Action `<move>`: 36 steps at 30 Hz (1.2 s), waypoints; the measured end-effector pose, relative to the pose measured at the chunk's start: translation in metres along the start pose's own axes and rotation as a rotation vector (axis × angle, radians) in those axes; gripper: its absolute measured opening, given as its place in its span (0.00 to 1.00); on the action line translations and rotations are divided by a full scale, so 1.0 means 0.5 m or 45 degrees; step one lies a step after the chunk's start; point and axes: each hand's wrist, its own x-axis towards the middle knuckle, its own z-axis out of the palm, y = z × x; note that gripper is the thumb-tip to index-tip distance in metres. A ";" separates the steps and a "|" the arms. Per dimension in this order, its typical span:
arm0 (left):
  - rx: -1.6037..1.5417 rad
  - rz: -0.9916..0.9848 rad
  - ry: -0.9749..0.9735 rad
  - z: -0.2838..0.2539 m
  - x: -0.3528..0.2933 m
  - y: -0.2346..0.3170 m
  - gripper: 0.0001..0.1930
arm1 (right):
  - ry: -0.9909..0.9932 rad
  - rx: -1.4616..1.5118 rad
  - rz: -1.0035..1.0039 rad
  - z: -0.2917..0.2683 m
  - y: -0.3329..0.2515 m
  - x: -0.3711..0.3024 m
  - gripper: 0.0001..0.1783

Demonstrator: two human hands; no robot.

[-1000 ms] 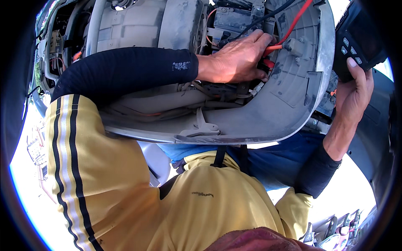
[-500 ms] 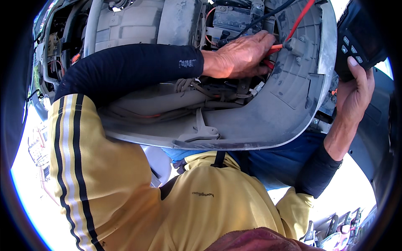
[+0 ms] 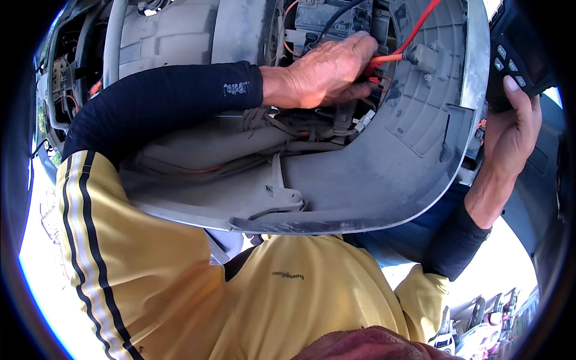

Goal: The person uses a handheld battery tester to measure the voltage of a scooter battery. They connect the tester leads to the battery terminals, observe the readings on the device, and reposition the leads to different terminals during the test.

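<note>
My left hand point(image 3: 324, 75) reaches into the open grey plastic body shell point(image 3: 372, 180) of a scooter. Its fingers are closed on a red probe clip point(image 3: 384, 60) on a red lead point(image 3: 420, 24), pressed among the wiring below a dark battery box point(image 3: 321, 15). A black lead point(image 3: 339, 21) runs beside it. My right hand point(image 3: 510, 129) holds a black hand-held meter point(image 3: 516, 54) with grey buttons at the upper right, thumb resting on its face.
Dusty grey panels point(image 3: 180, 36) and wire bundles point(image 3: 270, 123) fill the compartment. Dark bodywork point(image 3: 543, 180) curves on the right. My yellow shirt with black stripes point(image 3: 180, 288) fills the lower view. Parked scooters point(image 3: 480, 333) show at the bottom right.
The view has shifted so the shell sits lower and closer. My left hand stays on the red clip, slightly further up in the compartment. My right hand keeps hold of the meter.
</note>
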 end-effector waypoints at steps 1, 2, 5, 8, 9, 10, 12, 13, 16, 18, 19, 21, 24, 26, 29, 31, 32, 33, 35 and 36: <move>0.001 0.009 -0.005 -0.001 0.000 0.002 0.22 | 0.000 -0.004 -0.005 -0.001 0.000 0.000 0.22; 0.005 0.021 -0.010 -0.001 0.000 0.002 0.22 | 0.003 -0.007 -0.012 -0.002 0.000 0.000 0.22; 0.031 0.031 0.002 0.000 -0.005 0.001 0.21 | -0.007 -0.011 -0.017 -0.006 0.002 -0.001 0.20; 0.019 0.019 -0.014 -0.001 -0.006 -0.002 0.21 | -0.015 -0.033 -0.048 -0.005 0.001 -0.004 0.20; 0.010 0.010 -0.027 -0.003 -0.007 -0.001 0.21 | -0.022 -0.038 -0.059 -0.003 0.000 -0.006 0.21; 0.002 0.001 -0.025 -0.006 -0.008 0.001 0.21 | -0.029 -0.048 -0.071 -0.002 -0.003 -0.007 0.22; -0.027 0.010 -0.034 -0.003 0.000 0.000 0.21 | -0.025 -0.088 -0.070 -0.009 -0.009 -0.011 0.24; -0.023 0.036 -0.033 -0.003 0.003 0.000 0.22 | -0.022 -0.109 -0.054 -0.014 -0.009 -0.012 0.25; -0.054 0.070 -0.035 -0.010 -0.002 -0.004 0.22 | -0.085 0.058 -0.045 -0.017 0.007 -0.004 0.30; -0.185 -0.027 -0.065 -0.013 0.001 0.001 0.22 | -0.112 0.055 -0.038 -0.028 0.010 -0.005 0.29; -0.174 -0.067 -0.090 -0.010 0.004 0.002 0.22 | -0.096 0.008 -0.010 -0.037 0.010 -0.007 0.31; -0.153 -0.156 -0.144 -0.012 0.016 0.019 0.23 | -0.120 0.144 -0.032 -0.020 -0.020 -0.013 0.29; -0.246 -0.188 -0.184 -0.017 0.025 0.028 0.23 | -0.227 0.281 0.016 -0.027 -0.066 -0.027 0.26; -0.126 -0.164 -0.166 -0.022 0.033 0.025 0.23 | -0.278 0.310 0.094 -0.047 -0.082 -0.028 0.24; -0.015 -0.137 -0.139 -0.020 0.033 0.019 0.23 | -0.310 0.312 0.119 -0.055 -0.077 -0.026 0.23; 0.019 -0.090 -0.129 -0.014 0.036 0.006 0.23 | -0.276 0.229 0.047 -0.065 -0.046 -0.019 0.25; 0.046 -0.088 -0.111 -0.018 0.029 0.005 0.23 | -0.252 0.144 0.033 -0.080 -0.022 -0.016 0.27; 0.068 -0.073 -0.099 -0.022 0.024 0.008 0.23 | -0.225 0.080 0.034 -0.088 -0.002 -0.014 0.29; 0.050 -0.014 -0.085 -0.015 0.028 0.001 0.23 | -0.137 0.020 0.065 -0.099 0.015 -0.019 0.31; 0.021 -0.002 -0.084 -0.014 0.026 -0.001 0.23 | -0.111 0.005 0.072 -0.098 0.013 -0.017 0.31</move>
